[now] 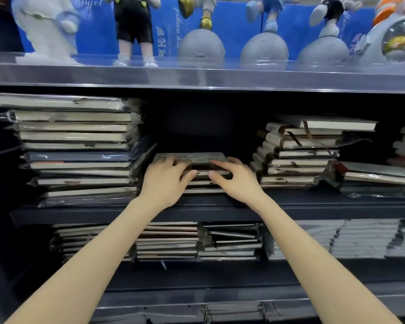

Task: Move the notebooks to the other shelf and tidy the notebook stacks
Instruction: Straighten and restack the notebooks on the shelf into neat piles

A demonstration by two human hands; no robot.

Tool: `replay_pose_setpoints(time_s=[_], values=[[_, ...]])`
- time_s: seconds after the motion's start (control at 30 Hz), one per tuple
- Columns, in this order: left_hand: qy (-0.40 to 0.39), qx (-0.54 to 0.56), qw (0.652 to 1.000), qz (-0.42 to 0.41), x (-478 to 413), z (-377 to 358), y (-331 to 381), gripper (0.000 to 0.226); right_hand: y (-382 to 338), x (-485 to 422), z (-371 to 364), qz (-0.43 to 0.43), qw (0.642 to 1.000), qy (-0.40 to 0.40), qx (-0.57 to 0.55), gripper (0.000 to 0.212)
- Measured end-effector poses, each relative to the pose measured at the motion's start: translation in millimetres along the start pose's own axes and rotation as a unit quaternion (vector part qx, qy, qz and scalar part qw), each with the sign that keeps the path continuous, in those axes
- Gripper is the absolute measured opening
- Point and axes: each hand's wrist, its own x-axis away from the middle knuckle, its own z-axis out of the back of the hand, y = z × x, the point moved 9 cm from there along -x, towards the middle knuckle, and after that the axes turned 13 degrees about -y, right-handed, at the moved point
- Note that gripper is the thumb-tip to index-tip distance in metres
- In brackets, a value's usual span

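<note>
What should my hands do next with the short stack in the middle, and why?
Probably lift the top notebooks slightly and draw them toward you. The left hand and right hand pinch them, fingers on top and thumbs at the front edge, with more of the short middle stack underneath.

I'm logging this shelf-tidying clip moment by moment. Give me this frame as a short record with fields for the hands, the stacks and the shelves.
left hand: fingers over the top of the short middle stack, thumb at its front edge
right hand: same hold, on that stack's right side
left stack: tall, plastic-wrapped, edges uneven
right stack: untidy, top notebooks askew
upper shelf: figurines
lower shelf: more notebook stacks
</note>
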Motion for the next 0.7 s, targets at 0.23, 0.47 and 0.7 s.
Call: replay_pose_setpoints(time_s=[0.23, 0.47, 0.7], values=[[0.166, 0.029, 0.98, -0.108, 40.1, 29.1, 69.3, 0.042, 38.2, 113.1, 54.8, 0.057, 0.967, 0.239, -0.063, 0.021], [0.164, 0.075, 0.939, -0.292, 45.5, 3.7, 195.3, 0.033, 171.3, 190.0, 143.2, -0.18, 0.9, 0.397, 0.027, 0.039], [0.111, 0.079, 0.945, -0.296, 2.3, -29.9, 290.2, 0.039, 280.9, 209.1, 230.9, -0.337, 0.873, 0.353, 0.006, 0.054]])
